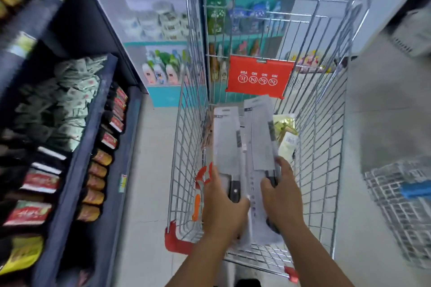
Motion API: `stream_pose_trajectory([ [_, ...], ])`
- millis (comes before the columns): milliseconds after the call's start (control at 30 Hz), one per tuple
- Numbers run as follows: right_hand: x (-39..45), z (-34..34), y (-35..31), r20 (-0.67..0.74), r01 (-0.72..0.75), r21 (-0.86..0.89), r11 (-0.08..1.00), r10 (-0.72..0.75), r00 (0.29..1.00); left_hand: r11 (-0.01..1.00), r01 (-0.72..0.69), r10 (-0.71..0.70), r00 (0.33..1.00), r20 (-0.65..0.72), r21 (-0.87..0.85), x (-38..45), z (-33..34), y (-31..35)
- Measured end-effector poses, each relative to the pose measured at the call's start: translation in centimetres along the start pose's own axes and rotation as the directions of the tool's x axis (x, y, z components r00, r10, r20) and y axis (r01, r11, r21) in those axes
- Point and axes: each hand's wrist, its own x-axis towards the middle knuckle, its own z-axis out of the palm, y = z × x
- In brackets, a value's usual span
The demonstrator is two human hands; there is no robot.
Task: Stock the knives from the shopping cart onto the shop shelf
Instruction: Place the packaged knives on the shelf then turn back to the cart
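Observation:
Both my hands reach into a wire shopping cart [326,147] with red corners. My left hand [221,207] grips the black handle of a carded cleaver [227,142], its grey backing card pointing away from me. My right hand [281,196] grips a second carded cleaver [262,137] by its dark handle, just to the right of the first. The two cards lie side by side above the cart floor. An orange-handled tool [198,196] stands against the cart's left wall. A yellowish packet [285,133] lies at the cart's right side.
A dark shelf unit [93,147] on the left holds green-white sachets, red packs and brown jars. Teal shelves with bottles [161,72] stand ahead. A red child-seat flap [260,77] hangs inside the cart. A grey wall and a wire basket [401,207] are on the right.

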Motion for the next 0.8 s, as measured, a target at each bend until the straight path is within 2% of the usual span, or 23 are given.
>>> stream_pose_trajectory([
  [233, -2.9, -1.5, -4.4, 0.145, 0.16, 0.035, 0.986, -0.163, 0.976, 0.998, -0.005, -0.006, 0.981, -0.192, -0.059, -4.3, -4.3, 1.3],
  [400, -5.1, -2.3, -9.1, 0.274, 0.379, 0.091, 0.921, -0.389, 0.879, 0.996, 0.023, -0.056, 0.911, -0.408, -0.085, -8.2, -8.3, 2.3],
  [533, -7.8, -1.5, -12.2, 0.364, 0.527, 0.155, 0.836, -0.544, 0.756, 0.99, -0.012, -0.079, 0.784, -0.616, -0.141, -11.9, -11.3, 1.6],
  [600, -9.6, -0.6, -13.5, 0.421, 0.548, 0.187, 0.815, -0.571, 0.705, 0.984, -0.025, -0.107, 0.707, -0.699, -0.175, -14.0, -12.8, 0.8],
  [800, -18.3, 2.7, -16.6, 0.562, 0.592, 0.319, 0.74, -0.651, 0.511, 0.976, 0.019, -0.199, 0.496, -0.845, -0.219, -21.9, -17.5, -2.0],
])
